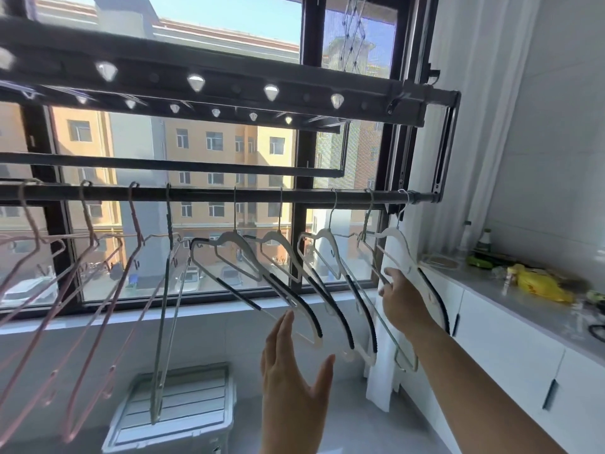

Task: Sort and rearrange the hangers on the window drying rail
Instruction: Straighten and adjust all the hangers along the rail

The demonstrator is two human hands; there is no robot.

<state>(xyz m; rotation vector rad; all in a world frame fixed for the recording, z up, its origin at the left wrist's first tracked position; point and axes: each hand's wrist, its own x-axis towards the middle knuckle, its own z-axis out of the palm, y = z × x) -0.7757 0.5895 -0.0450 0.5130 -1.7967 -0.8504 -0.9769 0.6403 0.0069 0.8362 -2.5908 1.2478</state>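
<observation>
A dark drying rail (203, 194) crosses the window. Pink wire hangers (98, 283) hang at its left, one grey metal hanger (165, 309) in the middle, and several white hangers with black grip strips (294, 290) to the right. My right hand (404, 301) reaches up and holds the rightmost white hanger (397, 239) by its lower bar, fingers curled round it. My left hand (291, 375) is raised flat below the white hangers, fingers straight, its fingertips close to the end of one white hanger; I cannot tell if they touch.
An upper rack with clear clips (196, 81) runs above the rail. A white cabinet with a grey counter (523, 309) stands at the right, holding bottles (484, 240) and a yellow bag (540, 285). A white curtain (474, 93) hangs by the window. A grey crate (183, 407) sits on the floor.
</observation>
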